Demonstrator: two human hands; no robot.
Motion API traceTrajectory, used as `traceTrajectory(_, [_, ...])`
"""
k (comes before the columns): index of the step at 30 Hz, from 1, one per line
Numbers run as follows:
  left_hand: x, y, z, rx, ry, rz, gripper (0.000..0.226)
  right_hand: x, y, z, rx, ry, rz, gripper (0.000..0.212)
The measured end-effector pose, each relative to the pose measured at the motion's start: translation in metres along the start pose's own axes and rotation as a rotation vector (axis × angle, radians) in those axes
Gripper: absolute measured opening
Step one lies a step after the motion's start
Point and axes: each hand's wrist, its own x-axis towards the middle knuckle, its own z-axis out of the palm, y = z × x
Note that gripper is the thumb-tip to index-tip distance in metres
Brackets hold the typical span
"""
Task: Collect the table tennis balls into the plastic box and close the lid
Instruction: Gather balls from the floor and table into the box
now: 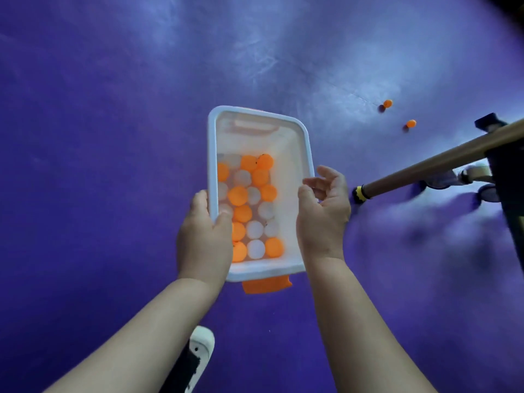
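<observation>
Two small orange table tennis balls (387, 103) lie on the purple floor (113, 137), well apart from the translucent white rectangular plastic box (287, 165). The left hand (204, 236) grips the box's left rim. The right hand (323, 205) hovers beside the right rim, loosely curled and empty. The balls are likely light, smooth and quick to roll, so pinch each across its middle.

Plastic box (286, 154) hanging above floor (113, 137), table tennis balls (246, 211) lying inside. Left hand (204, 236) gripping left rim; right hand (323, 217) hovering just beside right rim. Two loose balls (387, 103) (411, 123) lying on floor, far right, behind pole (439, 163). Shoe (200, 347) standing nearest, below box.
</observation>
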Motion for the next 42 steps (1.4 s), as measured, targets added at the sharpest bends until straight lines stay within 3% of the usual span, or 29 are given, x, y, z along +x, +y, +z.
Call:
traceTrajectory(7, [-0.091, 0.123, -0.138, 0.082, -0.003, -0.01, 0.038, -0.07, -0.163, -0.066, -0.135, -0.125, 0.028, 0.037])
traceTrajectory(13, [-0.164, 0.242, -0.271, 0.156, -0.035, -0.021, 0.03, -0.127, -0.326, -0.137, -0.338, -0.392, 0.029, 0.035])
traceTrajectory(20, [-0.176, 0.334, -0.379, 0.122, -0.065, -0.072, 0.035, -0.135, -0.466, -0.161, -0.408, -0.62, -0.025, 0.023])
traceTrajectory(26, [-0.126, 0.391, -0.427, 0.079, -0.145, -0.079, 0.041, -0.104, -0.533, -0.131, -0.518, -0.692, -0.034, 0.021])
traceTrajectory(31, [-0.07, 0.444, -0.45, 0.095, -0.151, -0.014, 0.037, -0.067, -0.583, -0.1, -0.505, -0.642, -0.033, 0.022])
traceTrajectory(42, [0.071, 0.538, -0.423, 0.062, -0.145, 0.024, 0.036, 0.076, -0.637, -0.041, -0.332, -0.493, -0.006, 0.017])
